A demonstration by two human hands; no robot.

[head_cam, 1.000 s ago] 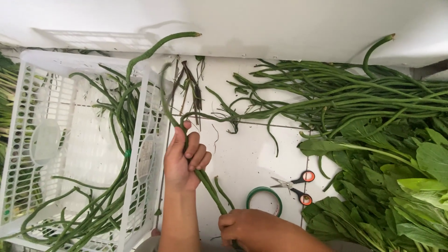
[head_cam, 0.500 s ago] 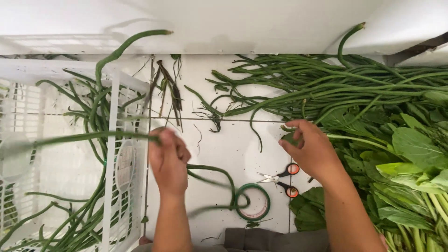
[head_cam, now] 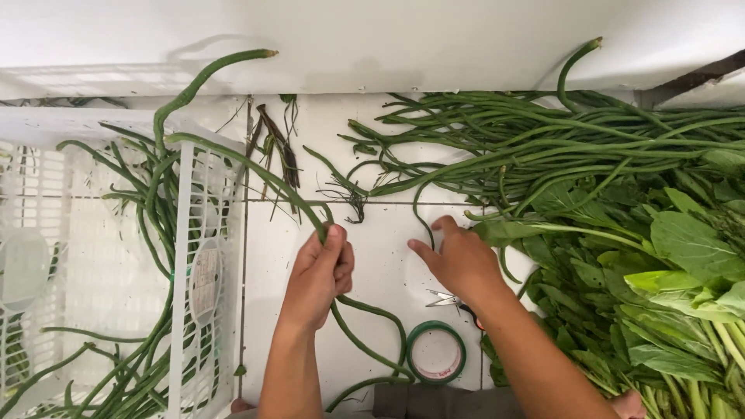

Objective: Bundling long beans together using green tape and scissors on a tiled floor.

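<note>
While a loose pile of long beans (head_cam: pixel 559 143) lies unsorted across the far right of the white tiled surface (head_cam: pixel 372 256), the work reads as partly done: a fair share, too tangled to count, already sits in the white plastic crate (head_cam: pixel 186 256) at the left, and the larger share appears to remain outside it. One heap of leafy greens (head_cam: pixel 660 287) fills the near right, untouched as far as can be seen. One crate, slatted, with beans draped along its right wall and one curved bean arching above its far rim. One long bean (head_cam: pixel 272 182) in hand, running from the crate's edge through the left hand (head_cam: pixel 320 271), then looping down toward the near edge beside the tape. Left hand: one, closed in a fist round that bean at mid-length. Right hand (head_cam: pixel 458 260): one, holding nothing that shows, fingers spread and pressed toward the thin curled bean ends at the near fringe of the pile; whether a fingertip pinches one cannot be told. One small cluster of dark, withered stems and trimmings (head_cam: pixel 279 151) lies far centre, just right of the crate. One roll of green tape (head_cam: pixel 436 353) lies flat near centre. One pair of scissors (head_cam: pixel 446 299), partly hidden under the right wrist, lies just beyond the tape.
</note>
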